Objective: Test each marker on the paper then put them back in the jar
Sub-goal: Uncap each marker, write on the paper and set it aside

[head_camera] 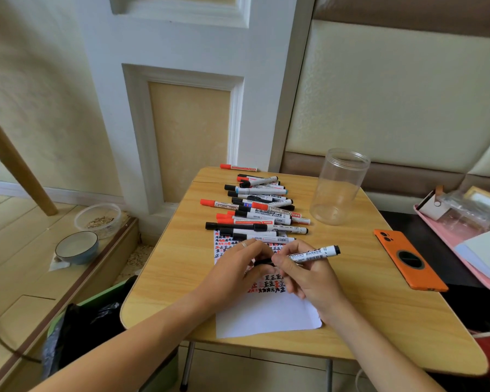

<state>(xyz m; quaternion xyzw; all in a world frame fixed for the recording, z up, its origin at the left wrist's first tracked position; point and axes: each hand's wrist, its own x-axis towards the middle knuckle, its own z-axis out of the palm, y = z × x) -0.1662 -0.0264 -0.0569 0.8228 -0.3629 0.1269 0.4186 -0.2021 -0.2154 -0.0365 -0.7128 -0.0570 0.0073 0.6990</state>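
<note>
Over a wooden folding bench (365, 278), a person's right hand (309, 274) pinches a black whiteboard marker (313, 254) by the barrel, thumb and fingers curled round it, its tail end pointing up and away to the right. The barrel reads "BOARD MARKER" beside a barcode. The left hand (238, 267) meets it from the left, fingers curled round the marker's black cap (263, 262) at the tip end; a ring shows on one finger. That is the state of each grip: both closed on the same pen, touching each other above the paper (266, 315).

The white sheet lies directly under both hands, its far part covered in rows of red and black handwritten test characters, the near part blank. Just beyond the hands, a loose pile of markers (258, 210) with red, black and blue caps stretches toward the wall; several barrels read "WHITEBOARD MARKER", and one red pen (238, 167) lies apart at the bench's far edge. The clear plastic jar (337, 188) stands upright and open, beyond and to the right of the right hand, with no markers in it. An orange-cased phone (408, 261) lies face down to the right of that hand.
</note>
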